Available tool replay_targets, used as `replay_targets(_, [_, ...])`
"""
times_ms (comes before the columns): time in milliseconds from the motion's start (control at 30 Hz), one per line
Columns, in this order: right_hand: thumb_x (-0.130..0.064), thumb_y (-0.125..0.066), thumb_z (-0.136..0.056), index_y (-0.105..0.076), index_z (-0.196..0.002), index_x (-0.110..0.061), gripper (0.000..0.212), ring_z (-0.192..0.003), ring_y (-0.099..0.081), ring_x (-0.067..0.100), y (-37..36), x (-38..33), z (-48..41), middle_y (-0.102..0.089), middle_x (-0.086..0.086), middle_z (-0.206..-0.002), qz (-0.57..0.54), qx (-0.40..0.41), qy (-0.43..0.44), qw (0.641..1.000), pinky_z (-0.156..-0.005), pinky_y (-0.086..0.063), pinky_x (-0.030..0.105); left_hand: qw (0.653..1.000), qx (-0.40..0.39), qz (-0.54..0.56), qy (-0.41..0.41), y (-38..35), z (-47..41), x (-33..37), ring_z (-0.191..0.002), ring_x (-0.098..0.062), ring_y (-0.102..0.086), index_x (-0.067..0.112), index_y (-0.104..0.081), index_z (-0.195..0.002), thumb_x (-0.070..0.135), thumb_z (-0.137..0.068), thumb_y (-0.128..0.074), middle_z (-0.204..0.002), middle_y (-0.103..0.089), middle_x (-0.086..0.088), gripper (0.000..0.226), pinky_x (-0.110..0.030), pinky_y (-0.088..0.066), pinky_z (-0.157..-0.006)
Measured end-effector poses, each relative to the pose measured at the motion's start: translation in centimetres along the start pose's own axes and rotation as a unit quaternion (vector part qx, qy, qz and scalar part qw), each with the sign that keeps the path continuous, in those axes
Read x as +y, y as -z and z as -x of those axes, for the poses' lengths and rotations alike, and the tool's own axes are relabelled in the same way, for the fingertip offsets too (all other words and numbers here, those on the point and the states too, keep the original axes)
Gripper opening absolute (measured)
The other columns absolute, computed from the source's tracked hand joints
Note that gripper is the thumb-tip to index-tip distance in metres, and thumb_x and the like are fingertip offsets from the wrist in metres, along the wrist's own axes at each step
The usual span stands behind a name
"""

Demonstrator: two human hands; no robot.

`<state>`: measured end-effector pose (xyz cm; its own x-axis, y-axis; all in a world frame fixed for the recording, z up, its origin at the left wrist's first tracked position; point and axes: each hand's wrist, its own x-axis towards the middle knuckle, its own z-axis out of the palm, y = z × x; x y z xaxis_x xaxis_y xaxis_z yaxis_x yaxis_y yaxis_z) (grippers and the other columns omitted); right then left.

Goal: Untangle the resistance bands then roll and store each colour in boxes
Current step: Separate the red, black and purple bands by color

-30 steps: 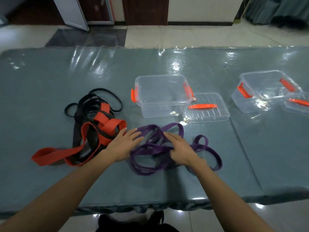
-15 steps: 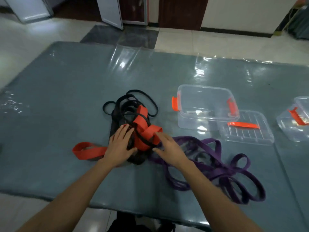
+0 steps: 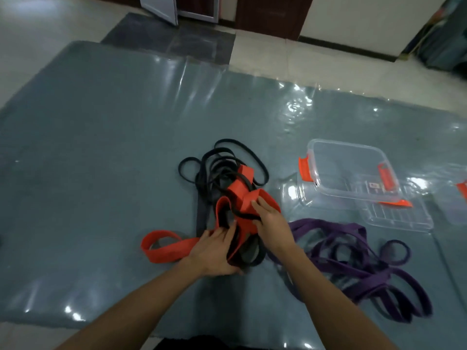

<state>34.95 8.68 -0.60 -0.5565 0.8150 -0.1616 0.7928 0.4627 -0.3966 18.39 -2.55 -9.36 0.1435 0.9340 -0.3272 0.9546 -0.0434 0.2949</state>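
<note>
Red band (image 3: 164, 251) and black bands (image 3: 219, 157) sit tangled in one heap, left of the clear box (image 3: 353, 194). Left hand (image 3: 217, 248) grips the red band on the heap's side farthest from the box, fingers curled over it. Right hand (image 3: 271, 221) lies on the red fold, nearer the box; I can't tell if it grips. Purple bands (image 3: 353, 261) lie loose in front of the box.

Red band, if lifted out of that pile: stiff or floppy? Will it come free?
Likely floppy: the red band lies in flat, folded loops. It probably drags the black bands along, since they thread through its loops. It is wide and thin, so likely light.
</note>
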Motion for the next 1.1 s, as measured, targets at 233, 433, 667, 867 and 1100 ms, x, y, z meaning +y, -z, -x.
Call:
replay_targets(233, [-0.007, -0.06, -0.096, -0.053, -0.142, -0.004, 0.047, -0.139, -0.046, 0.033, 1.7, -3.1, -2.0, -0.042, 0.018, -0.154, 0.001, 0.041, 0.038, 0.998, -0.114, -0.039, 0.042, 0.99, 0.029, -0.1, -0.1, 3.7, -0.7, -4.1, -0.121, -0.028, -0.051, 0.022, -0.042, -0.142, 0.015, -0.087, -0.051, -0.127, -0.061, -0.003, 0.056, -0.04, -0.041, -0.093])
replay_targets(433, [0.01, -0.06, -0.086, -0.073, -0.097, 0.002, 0.019, -0.095, -0.067, 0.037, 3.1, -6.6, -4.5, -0.071, 0.021, -0.102, 0.009, 0.142, 0.097, 0.985, -0.083, -0.051, 0.039, 0.996, 0.086, -0.013, -0.013, 9.8, -0.7, -11.2, -0.108, -0.032, -0.065, 0.023, -0.062, -0.116, 0.007, -0.08, -0.053, -0.12, -0.069, -0.003, 0.04, -0.042, -0.053, -0.08])
replay_targets(667, [0.001, -0.054, -0.095, -0.072, -0.099, -0.002, 0.019, -0.088, -0.066, 0.034, 8.1, -10.7, -9.1, -0.073, 0.015, -0.094, -0.013, 0.213, 0.131, 0.968, -0.079, -0.051, 0.038, 0.987, 0.105, 0.086, 0.086, 15.3, -0.6, -17.9, -0.111, -0.021, -0.067, 0.027, -0.07, -0.12, 0.021, -0.081, -0.076, -0.12, -0.072, 0.003, 0.04, -0.028, -0.048, -0.088])
replay_targets(867, [-0.01, -0.055, -0.101, -0.073, -0.114, -0.005, 0.022, -0.103, -0.066, 0.022, 13.9, -13.2, -10.6, -0.074, 0.009, -0.111, -0.089, 0.263, 0.133, 0.951, -0.095, -0.047, 0.021, 0.949, 0.072, 0.298, 0.071, 19.0, -0.5, -18.1, -0.129, -0.016, -0.056, 0.017, -0.054, -0.143, 0.021, -0.073, -0.089, -0.14, -0.06, 0.001, 0.078, -0.016, -0.039, -0.097])
replay_targets(1100, [-0.008, -0.06, -0.098, -0.075, -0.109, -0.014, 0.02, -0.089, -0.058, -0.011, 16.8, -14.2, -9.2, -0.067, -0.015, -0.1, -0.181, 0.254, 0.132, 0.941, -0.084, -0.039, 0.0, 0.885, 0.28, 0.371, 0.002, 23.0, -3.0, -10.3, -0.143, -0.008, -0.036, 0.031, -0.034, -0.151, 0.055, -0.069, -0.086, -0.155, -0.039, 0.008, 0.1, -0.032, -0.034, -0.114])
